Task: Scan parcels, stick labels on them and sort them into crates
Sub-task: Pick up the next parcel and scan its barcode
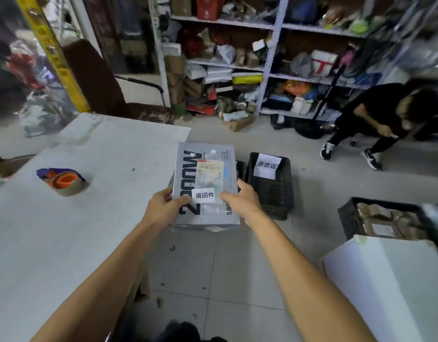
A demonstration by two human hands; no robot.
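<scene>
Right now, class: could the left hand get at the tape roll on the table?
Probably not at once: the left hand grips the grey parcel. The tape roll lies uncovered on the white table, so the path looks free once the hand lets go.

A flat grey cardboard parcel [205,186] sits between both hands, right of the white table [65,230]; a black plastic crate [271,193] lies just right, shelving [267,70] far behind.

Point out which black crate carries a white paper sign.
The black crate just right of the held grey parcel; a white sign hangs on its rim. The crate at far right has none, holding brown parcels.
</scene>
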